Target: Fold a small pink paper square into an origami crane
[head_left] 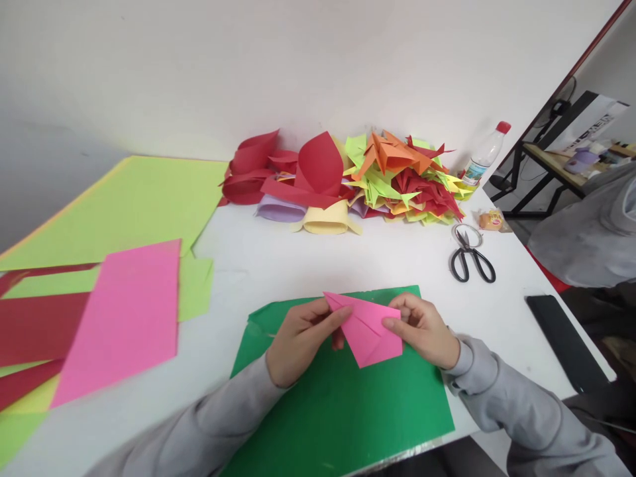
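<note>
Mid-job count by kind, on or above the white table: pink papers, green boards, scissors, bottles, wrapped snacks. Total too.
Pink paper: 2 (folded piece, flat sheet)
Green board: 1
Scissors: 1
Capped bottle: 1
Wrapped snack: 1
Total: 6

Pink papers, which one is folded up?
The smaller pink paper, held by the left hand and right hand, with creases and a pointed corner; the other pink sheet lies flat at left.

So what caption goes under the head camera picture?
Left hand and right hand hold folded pink paper over a green sheet.
</note>
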Motion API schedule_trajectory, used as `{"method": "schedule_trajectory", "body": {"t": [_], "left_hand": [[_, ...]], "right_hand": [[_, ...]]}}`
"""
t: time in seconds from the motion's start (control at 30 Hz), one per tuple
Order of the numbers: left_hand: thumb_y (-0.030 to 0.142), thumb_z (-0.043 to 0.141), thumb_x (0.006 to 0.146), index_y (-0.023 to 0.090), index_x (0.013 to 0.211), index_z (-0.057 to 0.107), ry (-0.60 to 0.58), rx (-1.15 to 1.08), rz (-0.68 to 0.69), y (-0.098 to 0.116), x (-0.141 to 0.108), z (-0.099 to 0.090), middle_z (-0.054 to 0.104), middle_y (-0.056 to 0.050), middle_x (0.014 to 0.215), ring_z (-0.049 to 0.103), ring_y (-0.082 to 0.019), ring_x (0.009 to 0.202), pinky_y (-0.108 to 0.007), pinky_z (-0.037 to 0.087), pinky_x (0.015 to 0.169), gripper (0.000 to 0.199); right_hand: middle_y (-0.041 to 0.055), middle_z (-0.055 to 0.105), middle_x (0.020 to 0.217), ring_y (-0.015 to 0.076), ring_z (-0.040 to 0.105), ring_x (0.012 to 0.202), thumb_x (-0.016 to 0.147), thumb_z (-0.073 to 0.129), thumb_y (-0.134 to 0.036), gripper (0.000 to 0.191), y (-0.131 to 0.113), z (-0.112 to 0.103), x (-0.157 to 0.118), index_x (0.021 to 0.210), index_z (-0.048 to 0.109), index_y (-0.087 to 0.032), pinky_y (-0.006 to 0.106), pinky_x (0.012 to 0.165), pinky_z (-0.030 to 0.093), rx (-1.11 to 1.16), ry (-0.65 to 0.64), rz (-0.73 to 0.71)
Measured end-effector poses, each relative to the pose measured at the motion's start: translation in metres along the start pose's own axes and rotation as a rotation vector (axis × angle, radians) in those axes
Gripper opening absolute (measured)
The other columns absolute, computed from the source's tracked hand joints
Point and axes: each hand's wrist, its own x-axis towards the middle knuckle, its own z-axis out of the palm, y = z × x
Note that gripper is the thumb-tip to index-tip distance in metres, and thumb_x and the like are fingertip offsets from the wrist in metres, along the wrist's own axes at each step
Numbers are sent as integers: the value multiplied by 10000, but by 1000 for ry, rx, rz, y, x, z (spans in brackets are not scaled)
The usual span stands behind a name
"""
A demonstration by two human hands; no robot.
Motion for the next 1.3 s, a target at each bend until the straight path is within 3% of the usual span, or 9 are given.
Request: {"method": "schedule_trajectory", "body": {"t": [0.27,0.47,0.6,0.73,0.8,0.9,1.03,1.2,1.3], "left_hand": [[448,765,687,140,860,657,-68,-174,-124,-4,1,12,688,-34,706,616,-154,552,-261,532,456,369],[421,782,676,152,900,666,32,-220,-91,-8,-1,13,720,-52,772,678,-214,689,-336,600,582,369],[479,774,676,158,912,668,93,-329,-77,-8,2,3,713,-72,851,679,-235,767,-372,608,625,413],[462,766,690,165,851,640,159,-219,-77,-7,5,-4,701,-52,782,655,-178,675,-291,568,587,361],[427,760,700,167,885,633,111,-119,-39,-6,4,-3,713,-68,844,657,-177,699,-273,547,587,344],[405,749,706,161,882,664,-98,-25,-35,-6,1,2,715,-71,836,656,-188,706,-285,536,592,313],[401,722,737,156,856,684,-303,-79,-94,-6,-3,10,723,-68,806,661,-190,702,-311,541,630,275],[414,725,727,168,799,584,-109,-110,-59,-11,-4,16,707,-37,771,661,-175,697,-298,542,628,293],[424,649,791,180,780,576,-79,201,33,-16,-5,14,655,2,658,612,-146,587,-246,485,520,255]], "right_hand": [[-76,558,509,85,516,395,750,695,-545,399,4,0,4,783,509,-194,200,374,407,132,-8,94],[-22,666,678,107,632,556,675,789,-455,417,4,-3,10,857,549,-168,187,446,465,230,-121,118],[-58,599,581,48,500,406,686,783,-416,349,2,-15,13,830,609,-150,159,377,376,207,-110,107],[-79,509,494,25,394,379,679,780,-388,300,-6,-31,13,671,609,-142,152,359,305,148,-288,159],[-76,514,500,27,395,389,684,770,-391,291,-10,-36,12,690,628,-137,152,364,297,111,-403,210],[-75,514,512,33,410,403,684,773,-384,292,-14,-36,9,708,629,-131,155,372,299,55,-504,264],[-68,543,547,38,436,420,676,791,-400,330,-12,-24,7,728,592,-143,159,389,333,96,-334,193],[-27,616,739,92,552,588,684,786,-390,408,2,-13,11,952,559,-183,184,463,420,139,-140,96],[-70,524,614,76,474,518,734,734,-290,300,10,-13,12,965,581,-173,189,466,381,-108,-15,35]]}}
